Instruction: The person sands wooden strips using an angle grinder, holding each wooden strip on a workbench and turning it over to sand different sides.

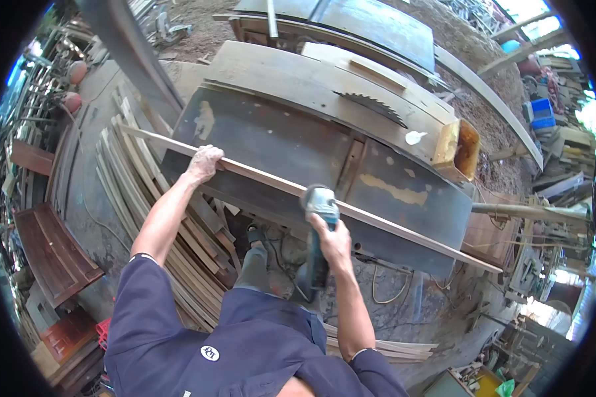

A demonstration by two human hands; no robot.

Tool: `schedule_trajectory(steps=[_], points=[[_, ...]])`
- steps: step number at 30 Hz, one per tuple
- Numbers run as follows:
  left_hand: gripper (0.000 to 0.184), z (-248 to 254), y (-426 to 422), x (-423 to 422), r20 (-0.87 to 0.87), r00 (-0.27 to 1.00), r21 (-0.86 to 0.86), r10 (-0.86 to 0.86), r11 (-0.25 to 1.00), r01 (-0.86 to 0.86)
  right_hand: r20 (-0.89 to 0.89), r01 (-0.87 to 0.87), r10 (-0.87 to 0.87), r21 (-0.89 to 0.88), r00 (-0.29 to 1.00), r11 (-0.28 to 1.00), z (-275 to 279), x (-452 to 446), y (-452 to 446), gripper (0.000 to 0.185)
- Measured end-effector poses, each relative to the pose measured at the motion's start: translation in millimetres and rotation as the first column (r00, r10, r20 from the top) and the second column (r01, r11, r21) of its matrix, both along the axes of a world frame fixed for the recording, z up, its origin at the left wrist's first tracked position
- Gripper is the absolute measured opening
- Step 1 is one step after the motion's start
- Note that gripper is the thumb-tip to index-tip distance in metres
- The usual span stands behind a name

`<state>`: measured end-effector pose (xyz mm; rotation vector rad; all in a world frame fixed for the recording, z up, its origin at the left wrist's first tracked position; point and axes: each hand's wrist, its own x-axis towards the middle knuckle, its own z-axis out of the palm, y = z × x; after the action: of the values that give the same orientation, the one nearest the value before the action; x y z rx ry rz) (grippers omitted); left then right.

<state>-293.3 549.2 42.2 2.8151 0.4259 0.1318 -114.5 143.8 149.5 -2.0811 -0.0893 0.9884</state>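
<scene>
A long, thin wooden strip lies slantwise across a dark metal machine table, with both ends sticking out past it. My left hand is closed around the strip near its left part. In my right hand is a teal and black angle grinder, gripped by its body. The grinder's silver head is over the middle of the strip; whether its disc touches the wood I cannot tell. The disc's face is hidden.
A toothed saw blade stands up from the wooden board behind the table. To its right are a white scrap and a wooden box. Long wooden strips are stacked on the floor at left. Cords and a hose hang below the table.
</scene>
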Motion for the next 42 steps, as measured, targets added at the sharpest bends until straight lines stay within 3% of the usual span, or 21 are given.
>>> schedule_trajectory(steps=[1,2,3,5,7,9,13,14,19,21,23,24,25,26,27,28,30,31,32,35,42], points=[[0.014,-1.3,-0.4,0.4,-0.012,1.0,0.012,-0.003,1.0,0.003,-0.029,0.087,-0.086,0.046,0.996,0.995,-6.9,13.1,-34.2,0.073],[0.014,-4.5,-0.5,0.3,-0.007,1.0,0.048,0.008,0.999,-0.008,0.039,0.158,-0.164,0.128,0.986,0.979,-17.3,24.6,-69.5,0.052],[0.014,-8.7,-1.5,-0.2,0.001,1.0,0.079,0.013,0.997,-0.013,0.052,0.224,-0.236,0.174,0.97,0.959,-12.9,37.6,-102.0,0.049],[0.015,-16.7,-2.4,-3.0,0.017,1.0,0.084,0.024,0.996,-0.025,0.005,0.38,-0.384,0.129,0.923,0.916,-14.2,70.4,-173.9,0.049],[0.018,-9.3,-11.6,-2.9,0.019,0.999,0.136,0.042,0.99,-0.045,-0.041,0.51,-0.51,0.124,0.859,0.851,-16.3,107.0,-245.3,0.065],[0.019,-3.1,-23.1,-2.6,0.018,0.998,0.169,0.068,0.983,-0.07,-0.077,0.6,-0.595,0.078,0.8,0.796,-25.7,148.8,-318.6,0.067],[0.015,-5.1,-39.4,-6.1,-0.003,0.995,0.313,0.096,0.945,-0.091,-0.126,0.778,-0.777,0.249,0.617,0.577,-36.9,214.4,-413.7,0.072],[0.013,-8.1,-36.4,-7.2,-0.029,0.995,0.325,0.098,0.942,-0.083,-0.13,0.755,-0.756,0.283,0.642,0.592,-35.7,223.2,-425.8,0.074],[0.016,0.4,-39.9,-1.9,0.019,0.998,0.296,0.056,0.953,-0.059,-0.177,0.72,-0.701,0.259,0.691,0.644,-44.5,186.9,-382.7,0.067],[0.014,-0.7,-40.8,-1.9,0.027,0.998,0.302,0.062,0.951,-0.067,-0.061,0.645,-0.643,0.133,0.763,0.753,-38.9,146.8,-325.8,0.06],[0.013,-4.4,-38.2,-5.1,0.033,0.998,0.311,0.06,0.948,-0.067,-0.022,0.514,-0.517,0.153,0.856,0.844,-24.4,103.9,-247.1,0.059],[0.01,-5.7,-37.6,-6.5,-0.003,0.997,0.31,0.072,0.948,-0.068,-0.08,0.476,-0.469,0.113,0.88,0.872,9.9,82.0,-191.6,0.058],[0.009,-7.3,-37.2,-6.3,-0.036,0.996,0.307,0.083,0.949,-0.068,-0.053,0.377,-0.374,0.116,0.926,0.919,-8.3,66.8,-163.5,0.058],[0.009,-6.2,-38.0,-5.9,-0.041,0.995,0.311,0.088,0.948,-0.071,-0.051,0.264,-0.26,0.091,0.964,0.96,25.0,51.4,-113.8,0.061],[0.009,-6.6,-40.1,-5.7,-0.035,0.996,0.302,0.079,0.951,-0.065,-0.084,0.189,-0.185,0.032,0.979,0.982,0.4,37.7,-85.5,0.07],[0.01,-7.7,-40.4,-6.9,-0.032,0.996,0.324,0.083,0.944,-0.068,0.028,0.092,-0.091,-0.056,0.995,0.994,0.1,22.0,-47.6,0.064],[0.012,-9.0,-39.1,-8.9,-0.031,0.995,0.353,0.092,0.933,-0.075,-0.126,0.027,-0.021,0.041,0.992,0.999,43.4,3.3,17.6,0.085],[0.014,-7.6,-40.3,-9.6,-0.062,0.993,0.35,0.102,0.934,-0.074,-0.07,-0.053,0.057,0.06,0.996,0.997,20.7,-6.2,37.1,0.089],[0.017,-5.9,-41.5,-10.4,-0.077,0.991,0.353,0.113,0.932,-0.079,-0.13,-0.074,0.086,0.096,0.988,0.993,24.0,-11.4,49.5,0.09],[0.025,-20.5,-38.7,-20.9,-0.018,0.995,0.389,0.098,0.918,-0.083,-0.138,-0.157,0.166,0.075,0.976,0.985,12.0,-14.8,41.0,0.089],[0.035,-53.5,-32.7,-46.1,-0.105,0.978,0.403,0.182,0.906,-0.126,0.001,0.173,-0.174,-0.079,0.985,0.982,16.2,41.1,-158.8,0.074]])
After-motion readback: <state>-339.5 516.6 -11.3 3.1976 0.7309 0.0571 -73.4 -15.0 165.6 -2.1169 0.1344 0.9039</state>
